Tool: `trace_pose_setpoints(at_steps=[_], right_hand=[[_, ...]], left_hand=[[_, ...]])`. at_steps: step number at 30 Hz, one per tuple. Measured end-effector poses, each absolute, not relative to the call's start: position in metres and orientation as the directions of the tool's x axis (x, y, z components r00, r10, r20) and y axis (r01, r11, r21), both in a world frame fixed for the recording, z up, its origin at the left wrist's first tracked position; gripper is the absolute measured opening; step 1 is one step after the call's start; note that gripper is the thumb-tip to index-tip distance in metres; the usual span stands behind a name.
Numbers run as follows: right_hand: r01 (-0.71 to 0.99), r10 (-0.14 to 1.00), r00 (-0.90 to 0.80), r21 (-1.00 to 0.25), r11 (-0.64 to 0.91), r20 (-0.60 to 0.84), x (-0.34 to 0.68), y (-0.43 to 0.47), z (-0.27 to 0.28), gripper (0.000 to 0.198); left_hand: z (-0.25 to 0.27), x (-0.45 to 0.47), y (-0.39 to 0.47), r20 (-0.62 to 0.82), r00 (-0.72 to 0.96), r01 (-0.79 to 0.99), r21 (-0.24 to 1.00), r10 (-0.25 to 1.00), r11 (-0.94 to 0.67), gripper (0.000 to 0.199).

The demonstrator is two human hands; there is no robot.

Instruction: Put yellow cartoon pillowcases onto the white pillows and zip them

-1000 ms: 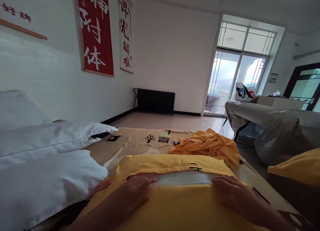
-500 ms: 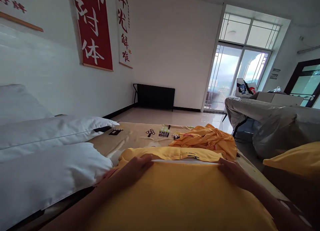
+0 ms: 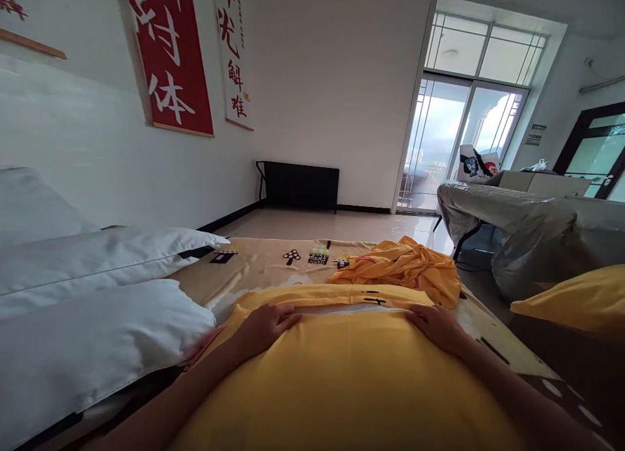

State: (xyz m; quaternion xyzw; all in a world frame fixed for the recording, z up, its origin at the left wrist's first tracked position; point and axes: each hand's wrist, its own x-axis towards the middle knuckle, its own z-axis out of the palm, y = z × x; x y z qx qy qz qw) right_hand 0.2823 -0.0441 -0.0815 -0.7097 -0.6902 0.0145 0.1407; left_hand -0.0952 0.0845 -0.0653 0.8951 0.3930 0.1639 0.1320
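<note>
A plump yellow pillowcase (image 3: 351, 379) fills the near middle of the view, with a strip of white pillow (image 3: 361, 308) showing at its far, open end. On the left side of that opening, my left hand (image 3: 266, 324) is closed on the pillowcase edge, thumb towards the middle. My right hand (image 3: 439, 326) grips the same edge on the right, its fingertips partly hidden in the cloth. Beyond the opening lies a yellow flap with small black marks.
White pillows (image 3: 107, 334) are stacked at left. Crumpled orange cloth (image 3: 405, 269) lies on the patterned bedding (image 3: 258, 259) ahead. Another yellow piece (image 3: 581, 301) juts in at right. A plastic-wrapped table (image 3: 517, 210) stands behind, and a black panel (image 3: 300, 185) leans by the wall.
My right hand has moved left, nearer my left hand, and the pillowcase edge between them has slackened. The pillowcase bulges rounder. The view has shifted slightly.
</note>
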Motion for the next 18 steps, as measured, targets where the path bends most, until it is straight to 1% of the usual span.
trace_pose_setpoints(at_steps=[4, 6, 8, 10, 13, 15, 18], right_hand=[[0.99, 0.96, 0.12, -0.105, -0.096, 0.255, 0.286, -0.067, -0.073, 0.047], [0.989, 0.943, 0.149, -0.025, -0.149, 0.299, 0.285, -0.073, -0.066, 0.049], [0.985, 0.937, 0.134, 0.056, -0.16, 0.321, 0.282, -0.076, -0.059, 0.053], [0.984, 0.947, 0.084, 0.122, -0.128, 0.311, 0.278, -0.076, -0.052, 0.049], [0.978, 0.949, 0.053, 0.177, -0.113, 0.312, 0.275, -0.073, -0.045, 0.052], [0.973, 0.946, 0.061, 0.192, -0.128, 0.319, 0.274, -0.069, -0.045, 0.054], [0.974, 0.958, 0.077, 0.183, -0.131, 0.278, 0.275, -0.064, -0.053, 0.053]], left_hand=[[-0.05, -0.105, 0.067, 0.205, 0.591, 0.788, 0.06, 0.78, -0.613, 0.05], [-0.04, -0.108, 0.062, 0.225, 0.581, 0.807, -0.029, 0.783, -0.59, 0.055], [-0.031, -0.109, 0.059, 0.25, 0.588, 0.804, -0.08, 0.769, -0.589, 0.062], [-0.025, -0.11, 0.058, 0.241, 0.614, 0.788, -0.133, 0.752, -0.601, 0.064], [-0.026, -0.111, 0.061, 0.203, 0.636, 0.771, -0.189, 0.744, -0.608, 0.07], [-0.032, -0.111, 0.064, 0.204, 0.63, 0.776, -0.19, 0.749, -0.601, 0.073], [-0.045, -0.108, 0.069, 0.196, 0.629, 0.778, -0.144, 0.753, -0.612, 0.071]])
